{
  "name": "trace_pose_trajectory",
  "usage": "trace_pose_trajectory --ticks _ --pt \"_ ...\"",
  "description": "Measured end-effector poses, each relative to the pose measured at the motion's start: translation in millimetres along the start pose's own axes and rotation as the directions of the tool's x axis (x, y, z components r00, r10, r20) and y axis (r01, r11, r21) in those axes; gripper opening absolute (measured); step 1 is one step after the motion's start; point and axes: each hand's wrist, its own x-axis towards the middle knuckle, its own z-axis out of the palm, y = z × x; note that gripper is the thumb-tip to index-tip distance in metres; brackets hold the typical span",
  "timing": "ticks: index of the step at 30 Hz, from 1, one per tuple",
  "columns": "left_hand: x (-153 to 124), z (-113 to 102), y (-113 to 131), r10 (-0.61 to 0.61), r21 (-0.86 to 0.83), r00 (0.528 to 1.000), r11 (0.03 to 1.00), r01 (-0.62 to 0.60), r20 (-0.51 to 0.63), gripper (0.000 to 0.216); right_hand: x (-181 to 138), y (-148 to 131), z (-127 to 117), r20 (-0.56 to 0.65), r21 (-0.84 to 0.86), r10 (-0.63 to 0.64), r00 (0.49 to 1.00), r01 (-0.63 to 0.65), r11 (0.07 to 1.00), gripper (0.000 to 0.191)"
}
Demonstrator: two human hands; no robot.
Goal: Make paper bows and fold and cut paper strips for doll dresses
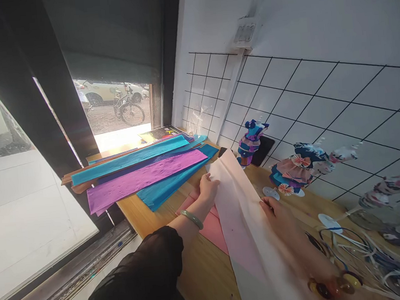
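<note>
I see the left hand (209, 190) pinching the left edge of the pale paper (239, 221), the right hand (277, 212) gripping its right, over pink sheets (214, 233) on the table (207, 280); a purple sheet (146, 179) lies far left.

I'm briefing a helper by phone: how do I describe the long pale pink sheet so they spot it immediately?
Find the wooden table beside the black wall grid. There, between the left hand and right hand, is the long pale pink sheet. It's much paler than the deeper pink sheet partly beneath it.
</note>
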Motion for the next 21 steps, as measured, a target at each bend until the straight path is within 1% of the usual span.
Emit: trace_pose_trajectory --ticks 2,5,7,9,12,16,18,21 --pt "-2.8 1.5 2.8 0.026 -0.026 1.000 0.999 -0.026 0.002 0.066 2.1 -7.8 -5.1 -0.039 0.019 -0.031 0.999 0.032 0.999 0.027" --pt "-5.9 3.5 7.8 0.074 -0.079 0.997 0.994 -0.074 0.005 0.059 8.0 -18.5 -11.2 -0.076 0.077 -0.031 0.997 0.036 0.996 0.027" --pt "-6.4 4.0 10.7 0.102 -0.118 0.995 0.988 -0.101 -0.003 0.058 15.3 -21.7 -13.1 -0.078 0.093 -0.023 0.997 0.030 0.995 0.027" --pt "-6.1 3.4 12.2 0.103 -0.153 0.995 0.983 -0.102 0.001 0.056 26.1 -20.0 -11.7 -0.067 0.108 -0.008 0.998 0.015 0.994 0.026" --pt "-5.3 1.9 10.5 0.054 -0.178 0.996 0.983 -0.042 0.066 0.049 47.9 -10.4 -2.5 -0.066 0.129 0.043 0.997 -0.034 0.991 0.029" --pt "-5.4 1.7 2.4 -0.066 -0.136 0.978 0.986 0.093 0.196 0.032 75.3 3.2 15.4 -0.088 0.114 0.101 0.991 -0.091 0.989 0.033" --pt "-5.6 2.3 -1.2 -0.121 -0.098 0.964 0.984 0.148 0.236 0.025 83.5 7.9 22.4 -0.088 0.109 0.112 0.990 -0.102 0.989 0.036" --pt "-5.2 2.7 -3.7 -0.155 -0.060 0.954 0.983 0.175 0.257 0.017 87.5 14.5 28.1 -0.068 0.105 0.120 0.990 -0.113 0.988 0.039"
